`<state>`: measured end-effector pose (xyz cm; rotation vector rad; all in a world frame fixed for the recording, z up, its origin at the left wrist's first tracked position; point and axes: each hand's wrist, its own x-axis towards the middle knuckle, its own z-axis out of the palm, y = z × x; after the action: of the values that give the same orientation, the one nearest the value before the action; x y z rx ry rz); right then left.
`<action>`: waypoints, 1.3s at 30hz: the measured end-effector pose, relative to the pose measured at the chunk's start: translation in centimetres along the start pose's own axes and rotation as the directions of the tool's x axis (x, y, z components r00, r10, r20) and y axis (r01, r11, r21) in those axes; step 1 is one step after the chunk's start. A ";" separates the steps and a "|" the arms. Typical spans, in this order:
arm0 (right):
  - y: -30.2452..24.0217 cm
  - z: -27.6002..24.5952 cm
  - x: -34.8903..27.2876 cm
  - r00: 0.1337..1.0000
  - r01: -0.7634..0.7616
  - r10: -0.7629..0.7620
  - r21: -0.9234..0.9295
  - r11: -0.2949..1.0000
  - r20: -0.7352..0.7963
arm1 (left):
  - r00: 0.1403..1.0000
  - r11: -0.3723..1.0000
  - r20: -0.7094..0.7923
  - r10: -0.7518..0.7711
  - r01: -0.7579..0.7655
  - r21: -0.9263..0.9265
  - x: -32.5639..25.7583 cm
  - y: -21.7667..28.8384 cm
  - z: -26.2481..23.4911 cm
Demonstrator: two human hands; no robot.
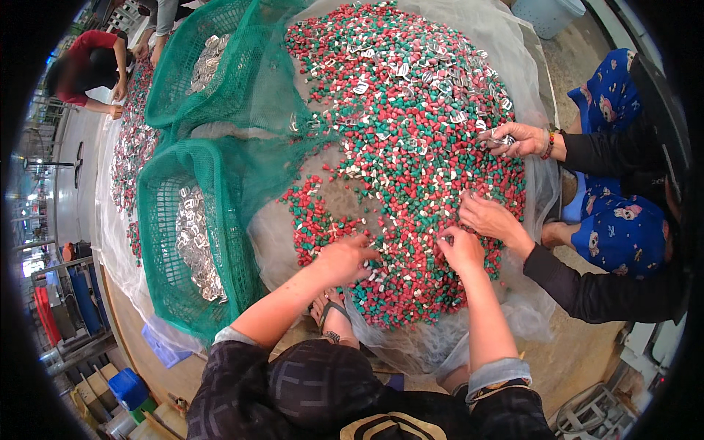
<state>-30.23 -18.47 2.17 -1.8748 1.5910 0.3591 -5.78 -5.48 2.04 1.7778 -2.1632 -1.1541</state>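
A wide heap of small red, green and white cone-shaped pieces (411, 132) mixed with shiny silver metal parts lies on a pale sheet (506, 44). My left hand (343, 258) rests palm down in the near edge of the heap, fingers curled among the pieces. My right hand (460, 248) is pinching into the pieces a little to the right. Whether either hand holds a piece is hidden by the fingers.
Two green mesh baskets (158, 242) (183, 81) at my left hold sorted silver metal parts (192, 246). A person in dark sleeves at the right has one hand (485, 216) beside mine and another hand (517, 138) holding silver parts. Other people work a second heap at far left.
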 end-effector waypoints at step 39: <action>-5.3 11.6 -7.0 0.683 0.674 -0.720 -0.273 0.687 -0.127 | 0.944 0.958 -0.169 -0.283 0.288 0.000 -6.4 -2.0 5.2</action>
<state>-24.52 -5.46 -0.96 -2.5954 0.8410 -0.0467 -5.03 2.55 -0.51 2.1694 -1.8791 -0.9887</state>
